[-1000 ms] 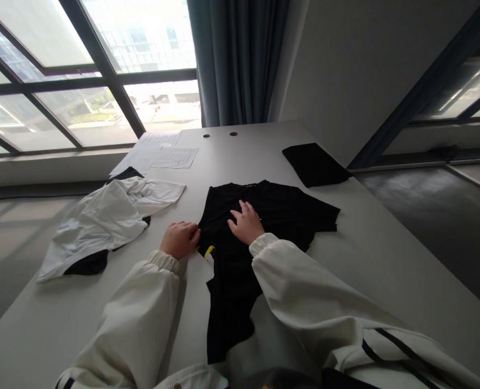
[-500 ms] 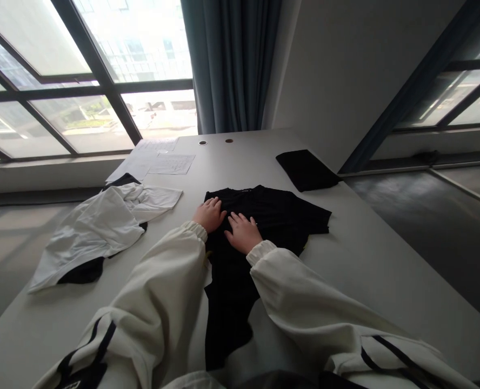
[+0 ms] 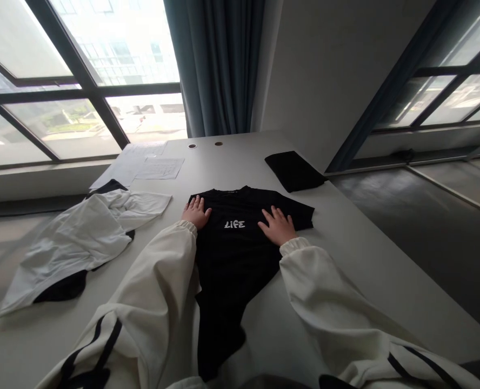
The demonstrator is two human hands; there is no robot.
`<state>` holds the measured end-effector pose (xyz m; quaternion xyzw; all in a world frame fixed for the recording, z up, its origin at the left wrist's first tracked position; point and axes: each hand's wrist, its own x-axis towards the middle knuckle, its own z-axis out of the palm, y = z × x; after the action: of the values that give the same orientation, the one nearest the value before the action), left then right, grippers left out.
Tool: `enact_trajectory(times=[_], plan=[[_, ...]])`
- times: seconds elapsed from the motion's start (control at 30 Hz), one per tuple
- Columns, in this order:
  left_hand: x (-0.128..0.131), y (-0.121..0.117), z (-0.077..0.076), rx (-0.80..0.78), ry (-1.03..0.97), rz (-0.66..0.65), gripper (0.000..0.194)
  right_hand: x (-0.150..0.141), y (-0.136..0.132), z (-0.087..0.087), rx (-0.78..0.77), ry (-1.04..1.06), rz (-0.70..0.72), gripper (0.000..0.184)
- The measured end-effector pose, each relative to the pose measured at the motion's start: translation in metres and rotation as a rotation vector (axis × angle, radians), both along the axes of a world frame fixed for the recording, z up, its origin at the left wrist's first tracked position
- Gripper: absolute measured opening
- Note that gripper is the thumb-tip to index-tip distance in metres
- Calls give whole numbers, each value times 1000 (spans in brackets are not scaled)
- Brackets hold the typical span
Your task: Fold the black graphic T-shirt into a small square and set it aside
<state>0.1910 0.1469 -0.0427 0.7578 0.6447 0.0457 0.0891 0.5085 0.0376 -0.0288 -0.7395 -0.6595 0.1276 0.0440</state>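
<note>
Black T-shirt (image 3: 235,265) lies face up on the white table (image 3: 373,292), centred in front of the wearer, collar (image 3: 230,192) at the far end and the lower body narrowing, apparently bunched or folded, toward the near edge. We note the left hand (image 3: 197,213) flat on the shirt's upper left corner, near the shoulder, fingers mildly spread and gripping nothing we can see. The right hand (image 3: 278,226) rests palm down on the upper right of the chest, beside the short sleeve (image 3: 302,212), fingers fanned wide, also without a pinch. Change over the last second: the left hand goes from the shirt's left edge up to the shoulder corner, and the right slides from mid-chest outward, so we now see the white print (image 3: 234,224) uncovered between them. We judge this to be smoothing: the chest looks fairly flat, while the narrow lower part seems the portion still unspread. Surroundings: a crumpled white garment (image 3: 86,232) with black parts lies well apart on the left; a folded black cloth (image 3: 294,171) sits beyond the sleeve at the right edge; paper sheets (image 3: 159,168) lie toward the window. We cannot tell how the left sleeve is arranged.
</note>
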Motion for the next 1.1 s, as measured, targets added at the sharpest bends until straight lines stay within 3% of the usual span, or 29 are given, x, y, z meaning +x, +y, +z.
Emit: enact_trajectory(times=[0.07, 0.2, 0.33, 0.43, 0.57, 0.67, 0.77, 0.83, 0.97, 1.1], plan=[[-3, 1, -1, 19, -3, -1, 76, 25, 1, -3, -18, -30, -97, 72], [-12, -4, -3, 55, -1, -39, 74, 61, -5, -5, -25, -70, -155, 75], [-20, -12, -2, 64, 4, -103, 66, 74, -17, -5, -30, -96, -182, 72], [-18, -13, 4, 63, 20, -72, 65, 72, -28, -9, -8, -129, -162, 71], [9, -5, 21, 65, 110, 15, 69, 72, -37, -14, 47, -140, -142, 67], [47, 0, 29, 167, 94, -112, 68, 82, -32, -14, 87, -111, -223, 64], [82, 1, 24, 104, 46, -249, 70, 93, -24, -13, 77, -103, -296, 64], [96, 1, 16, 32, 36, -239, 72, 97, -20, -12, 63, -100, -303, 65], [101, 6, 4, 11, 23, -154, 73, 98, -19, -13, 72, -81, -316, 66], [96, 15, 4, 3, 16, -137, 74, 97, -20, -15, 119, -58, -316, 65]])
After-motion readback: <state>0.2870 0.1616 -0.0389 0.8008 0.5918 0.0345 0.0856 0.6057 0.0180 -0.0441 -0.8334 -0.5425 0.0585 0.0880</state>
